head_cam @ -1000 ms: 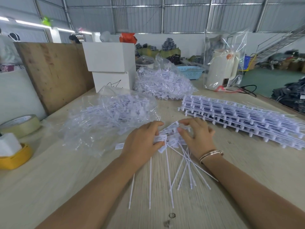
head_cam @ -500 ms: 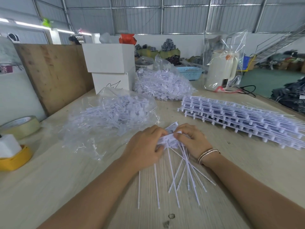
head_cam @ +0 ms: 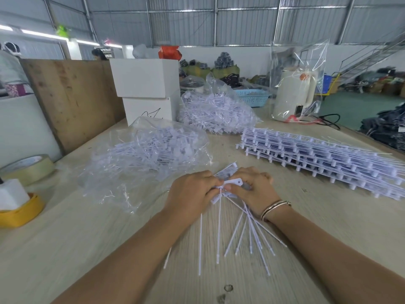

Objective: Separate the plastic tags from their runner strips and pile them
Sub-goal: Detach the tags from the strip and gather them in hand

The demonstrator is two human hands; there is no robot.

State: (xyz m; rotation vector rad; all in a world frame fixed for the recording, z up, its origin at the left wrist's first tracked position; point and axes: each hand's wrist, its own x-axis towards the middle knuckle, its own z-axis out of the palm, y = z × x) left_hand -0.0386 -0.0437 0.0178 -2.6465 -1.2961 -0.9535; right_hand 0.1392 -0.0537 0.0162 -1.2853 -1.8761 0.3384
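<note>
Your left hand and right hand are both gripping one bunch of tags, grip clamped at the heads. Their stems are fanning out over the bench.

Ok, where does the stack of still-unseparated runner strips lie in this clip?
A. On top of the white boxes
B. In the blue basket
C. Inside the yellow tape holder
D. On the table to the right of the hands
D: the stack of runner strips lies flat on the table, right of the right hand.
</note>
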